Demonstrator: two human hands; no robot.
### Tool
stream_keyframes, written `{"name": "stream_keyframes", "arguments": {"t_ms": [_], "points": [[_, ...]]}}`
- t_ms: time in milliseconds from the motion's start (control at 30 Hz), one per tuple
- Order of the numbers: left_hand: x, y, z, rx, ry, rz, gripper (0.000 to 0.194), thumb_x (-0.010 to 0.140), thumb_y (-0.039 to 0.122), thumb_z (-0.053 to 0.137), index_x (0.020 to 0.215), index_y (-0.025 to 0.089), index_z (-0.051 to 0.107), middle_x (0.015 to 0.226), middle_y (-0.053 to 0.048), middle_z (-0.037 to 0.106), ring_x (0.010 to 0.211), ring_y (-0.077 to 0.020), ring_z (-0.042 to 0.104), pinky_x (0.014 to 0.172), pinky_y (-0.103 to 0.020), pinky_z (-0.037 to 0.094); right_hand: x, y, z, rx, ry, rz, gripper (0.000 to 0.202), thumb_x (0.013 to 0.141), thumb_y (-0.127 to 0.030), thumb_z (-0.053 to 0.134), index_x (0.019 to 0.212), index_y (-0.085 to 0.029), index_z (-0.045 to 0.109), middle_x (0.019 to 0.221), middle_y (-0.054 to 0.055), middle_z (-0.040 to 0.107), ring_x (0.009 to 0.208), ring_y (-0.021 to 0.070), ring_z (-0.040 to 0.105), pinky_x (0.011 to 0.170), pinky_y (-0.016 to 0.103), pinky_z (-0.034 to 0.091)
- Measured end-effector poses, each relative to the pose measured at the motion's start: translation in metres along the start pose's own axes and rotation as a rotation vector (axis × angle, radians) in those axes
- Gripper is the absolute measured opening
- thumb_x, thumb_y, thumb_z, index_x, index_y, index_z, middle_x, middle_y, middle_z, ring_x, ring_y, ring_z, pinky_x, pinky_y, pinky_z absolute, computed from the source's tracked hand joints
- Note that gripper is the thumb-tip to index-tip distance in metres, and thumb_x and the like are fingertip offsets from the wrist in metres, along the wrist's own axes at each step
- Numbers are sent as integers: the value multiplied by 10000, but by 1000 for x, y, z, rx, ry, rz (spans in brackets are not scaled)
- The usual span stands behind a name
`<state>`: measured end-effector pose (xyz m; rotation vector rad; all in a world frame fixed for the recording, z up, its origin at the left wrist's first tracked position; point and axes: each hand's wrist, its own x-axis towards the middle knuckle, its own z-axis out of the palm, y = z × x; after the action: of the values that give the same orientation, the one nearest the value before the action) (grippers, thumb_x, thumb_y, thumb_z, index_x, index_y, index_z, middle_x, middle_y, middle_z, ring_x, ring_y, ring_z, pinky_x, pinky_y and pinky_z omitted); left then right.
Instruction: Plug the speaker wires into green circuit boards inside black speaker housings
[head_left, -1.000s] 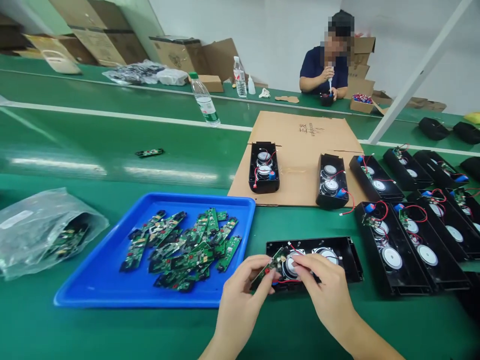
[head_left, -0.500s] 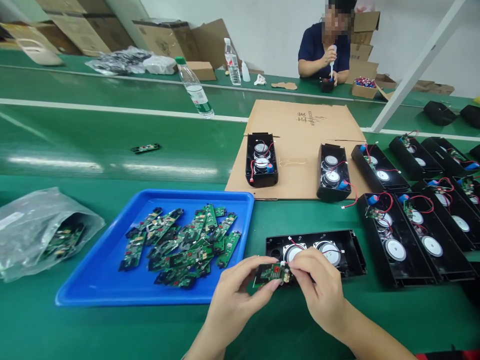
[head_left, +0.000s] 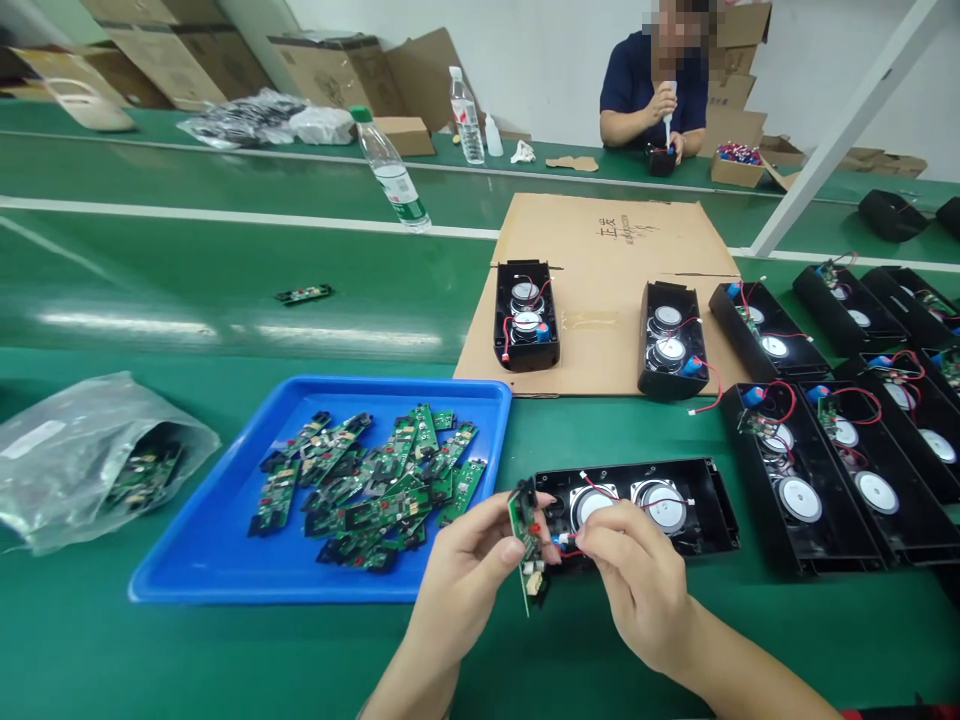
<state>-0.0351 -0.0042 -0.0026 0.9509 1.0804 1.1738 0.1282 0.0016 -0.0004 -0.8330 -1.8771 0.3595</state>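
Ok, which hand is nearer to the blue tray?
Left. The left hand is by the near right corner of the blue tray, holding a circuit board; the right hand is farther right, pinching a wired connector.

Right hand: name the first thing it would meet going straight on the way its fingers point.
Going leftward, the right hand would likely meet the fingers of the left hand, which holds a circuit board; depth is unclear, so the board itself could come first.
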Motion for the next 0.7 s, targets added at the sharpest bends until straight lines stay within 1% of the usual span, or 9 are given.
{"name": "stream_keyframes", "arguments": {"t_ms": [100,167,233,300,367,433,533,600,700], "points": [[0,0,4,47,-83,-23,493,700,582,666,935,154,733,728,-72,708,554,-200,637,557,-304,537,1,-1,1,29,0,9,204,915,-40,393,892,-171,547,732,46,591,643,122,554,578,224,497],[1,0,7,77,-105,-23,528,696,612,647,946,156,737,825,-96,716,571,-208,641,560,-316,543,2,-1,0,41,1,12,203,927,-55,386,882,-171,546,721,40,591,631,115,548,579,218,496],[2,0,9,107,-89,5,534,702,624,632,954,166,740,873,-102,714,575,-201,638,561,-309,543,2,-2,0,21,-2,9,204,930,-60,389,866,-168,550,710,39,591,622,114,543,568,215,491],[2,1,10,178,-64,61,503,728,615,612,935,178,750,839,-94,712,583,-197,629,569,-297,539,2,-2,0,-29,-12,2,200,920,-55,406,850,-161,560,704,44,599,617,121,544,561,223,489],[1,3,11,309,-48,133,452,754,597,594,870,196,766,788,-88,711,639,-218,634,608,-297,534,2,-2,-1,-84,-27,-6,187,906,-48,433,841,-154,573,698,49,608,614,130,551,561,235,493],[-1,6,10,433,-50,193,412,769,577,590,838,214,774,795,-93,720,726,-251,646,669,-308,531,3,-2,-1,-106,-38,-9,181,898,-46,446,843,-147,585,698,53,616,617,135,563,567,240,499],[-4,8,8,495,-62,235,366,776,539,606,889,233,770,851,-95,735,793,-271,657,719,-312,526,5,-1,-2,-87,-52,-30,177,905,-52,445,861,-132,596,707,66,630,623,140,578,564,242,501],[-4,10,7,499,-73,234,362,769,542,614,871,234,774,778,-84,731,726,-254,654,666,-293,526,5,0,-2,-82,-62,-51,177,913,-64,441,876,-130,601,710,68,640,622,142,584,564,248,502],[-2,12,9,478,-102,178,397,734,587,621,789,228,780,643,-67,685,580,-217,608,525,-265,507,1,2,-1,-80,-69,-43,196,922,-83,431,877,-150,610,702,51,645,593,135,571,544,253,494]]}}
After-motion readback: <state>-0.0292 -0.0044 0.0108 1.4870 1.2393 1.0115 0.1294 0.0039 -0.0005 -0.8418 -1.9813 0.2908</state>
